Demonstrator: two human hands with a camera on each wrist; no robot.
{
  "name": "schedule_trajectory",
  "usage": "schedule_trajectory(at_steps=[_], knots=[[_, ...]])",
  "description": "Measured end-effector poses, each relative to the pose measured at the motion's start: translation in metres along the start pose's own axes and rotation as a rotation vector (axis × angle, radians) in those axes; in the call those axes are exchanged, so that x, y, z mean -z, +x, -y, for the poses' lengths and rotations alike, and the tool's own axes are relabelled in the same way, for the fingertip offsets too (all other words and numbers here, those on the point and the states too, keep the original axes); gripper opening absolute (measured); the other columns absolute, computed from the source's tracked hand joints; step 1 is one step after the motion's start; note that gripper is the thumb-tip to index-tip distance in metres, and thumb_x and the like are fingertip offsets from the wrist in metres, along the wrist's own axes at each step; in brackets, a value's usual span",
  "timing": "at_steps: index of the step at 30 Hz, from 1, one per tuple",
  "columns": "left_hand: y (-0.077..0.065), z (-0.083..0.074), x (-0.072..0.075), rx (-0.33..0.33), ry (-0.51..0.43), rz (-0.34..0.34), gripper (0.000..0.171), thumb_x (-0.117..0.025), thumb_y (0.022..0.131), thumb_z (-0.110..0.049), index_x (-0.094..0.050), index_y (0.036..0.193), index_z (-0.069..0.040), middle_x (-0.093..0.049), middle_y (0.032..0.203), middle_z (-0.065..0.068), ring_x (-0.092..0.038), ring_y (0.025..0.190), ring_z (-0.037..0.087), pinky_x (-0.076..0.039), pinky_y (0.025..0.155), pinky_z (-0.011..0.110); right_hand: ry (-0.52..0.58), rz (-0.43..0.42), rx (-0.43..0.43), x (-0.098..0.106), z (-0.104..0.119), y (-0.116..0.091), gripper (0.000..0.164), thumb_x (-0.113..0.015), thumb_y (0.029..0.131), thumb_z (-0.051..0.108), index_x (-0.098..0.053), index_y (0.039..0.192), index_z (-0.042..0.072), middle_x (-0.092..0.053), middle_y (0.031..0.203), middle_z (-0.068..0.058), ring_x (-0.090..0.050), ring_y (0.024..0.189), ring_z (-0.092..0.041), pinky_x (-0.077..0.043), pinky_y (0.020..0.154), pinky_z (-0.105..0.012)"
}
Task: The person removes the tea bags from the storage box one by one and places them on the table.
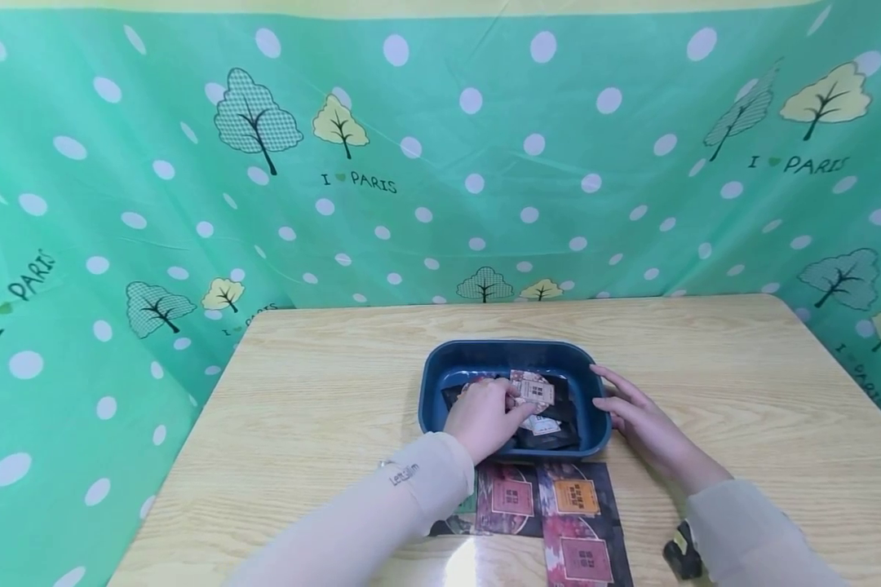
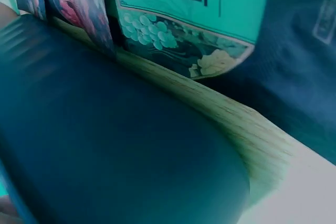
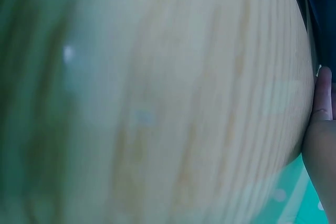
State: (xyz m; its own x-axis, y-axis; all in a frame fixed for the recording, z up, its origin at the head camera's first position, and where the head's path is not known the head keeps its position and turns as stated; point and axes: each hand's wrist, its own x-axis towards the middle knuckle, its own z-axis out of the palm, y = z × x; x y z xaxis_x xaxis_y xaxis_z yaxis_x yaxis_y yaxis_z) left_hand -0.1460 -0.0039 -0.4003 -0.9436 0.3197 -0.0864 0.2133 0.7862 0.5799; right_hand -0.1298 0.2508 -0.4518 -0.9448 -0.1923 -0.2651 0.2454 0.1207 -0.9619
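Observation:
A dark blue plastic box (image 1: 440,355) on the table holds several dark tea packets with printed labels. My left hand (image 1: 484,416) reaches inside it, thumb and fingers pinching a packet with a pale pinkish label (image 1: 537,393). Another packet with a whitish label (image 1: 545,425) lies below that one. At the box's right side, my right hand (image 1: 649,428) holds the rim, with fingertips over the edge. In the right wrist view, only part of the right hand (image 3: 321,124) shows, against the box's outer wall. The left wrist view shows the box wall (image 2: 121,129) but not the left fingers.
In front of the box lie packets with a green label (image 2: 194,3), a red label (image 1: 512,497) and an orange label (image 1: 576,496). A second red-labelled packet (image 1: 586,558) lies nearer. Beside the right sleeve is a small black object (image 1: 681,554). Behind the wooden table (image 1: 323,383) hangs a green curtain (image 1: 426,106).

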Motion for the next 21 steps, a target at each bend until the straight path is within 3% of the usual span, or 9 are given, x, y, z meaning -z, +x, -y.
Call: schedule_trajectory(at_steps=[3, 5, 11, 21], knots=[[0.003, -0.001, -0.003, 0.028, -0.001, -0.001, 0.044, -0.064, 0.095, -0.044, -0.066, 0.124, -0.011, -0.069, 0.121, 0.006, -0.062, 0.116, 0.024, -0.049, 0.101, 0.043, -0.002, 0.000, -0.004, 0.000, 0.000, 0.000, 0.065, -0.051, 0.103, 0.030, -0.019, 0.159, 0.019, -0.012, 0.162, -0.026, -0.047, 0.119, -0.002, -0.042, 0.091, -0.012], [0.005, 0.000, -0.005, 0.038, -0.001, -0.008, 0.045, -0.064, 0.095, -0.044, -0.065, 0.126, -0.011, -0.066, 0.126, 0.009, -0.060, 0.120, 0.026, -0.047, 0.103, 0.045, -0.002, -0.001, -0.007, 0.000, 0.000, 0.000, 0.066, -0.051, 0.103, 0.030, -0.019, 0.159, 0.019, -0.011, 0.162, -0.026, -0.047, 0.123, -0.006, -0.042, 0.091, -0.012], [0.011, 0.001, -0.013, 0.064, 0.001, -0.032, 0.045, -0.067, 0.093, -0.042, -0.064, 0.127, -0.011, -0.064, 0.126, 0.010, -0.060, 0.118, 0.025, -0.048, 0.102, 0.045, -0.014, -0.007, -0.016, -0.002, 0.001, 0.001, 0.066, -0.052, 0.103, 0.029, -0.018, 0.159, 0.019, -0.012, 0.162, -0.026, -0.035, 0.139, -0.030, -0.041, 0.090, -0.012], [0.023, 0.001, -0.023, 0.091, 0.032, -0.041, 0.057, -0.070, 0.090, -0.044, -0.058, 0.132, -0.008, -0.061, 0.123, 0.011, -0.060, 0.110, 0.025, -0.051, 0.097, 0.043, 0.007, -0.007, -0.020, -0.002, 0.000, 0.001, 0.066, -0.052, 0.102, 0.028, -0.018, 0.159, 0.019, -0.008, 0.163, -0.026, -0.025, 0.146, -0.039, -0.039, 0.090, -0.011]])
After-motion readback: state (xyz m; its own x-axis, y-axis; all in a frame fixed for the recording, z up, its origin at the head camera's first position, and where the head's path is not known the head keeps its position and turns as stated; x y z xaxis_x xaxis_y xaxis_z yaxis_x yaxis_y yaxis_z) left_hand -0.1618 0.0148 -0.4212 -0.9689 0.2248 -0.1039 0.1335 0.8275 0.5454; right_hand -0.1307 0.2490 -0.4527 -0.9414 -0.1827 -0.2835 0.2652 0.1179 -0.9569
